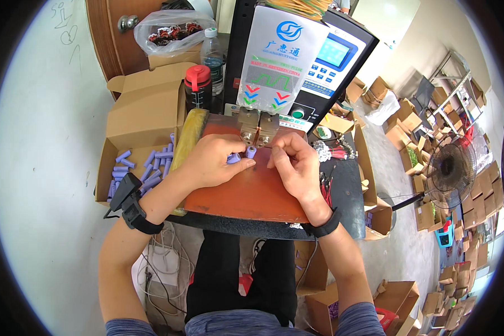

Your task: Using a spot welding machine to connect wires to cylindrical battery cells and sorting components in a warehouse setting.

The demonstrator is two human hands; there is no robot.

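My left hand (211,161) grips a small purple cylindrical cell (251,152) and holds it upright under the copper tips of the welding head (258,126). Another purple cell (232,159) sits inside that same hand. My right hand (294,162) is closed in a pinch right beside the cell, under the welding head; what its fingers hold is too small to tell. Both hands rest on a red-brown work board (246,196). The tall machine (297,61) with a screen and buttons stands right behind.
An open cardboard box (141,131) with several loose purple cells (151,165) sits at my left. A red-capped dark bottle (197,87), a clear water bottle (213,53) and a plastic bag of parts (171,31) stand behind it. Red wires (333,151) lie right. A floor fan (451,171) stands farther right.
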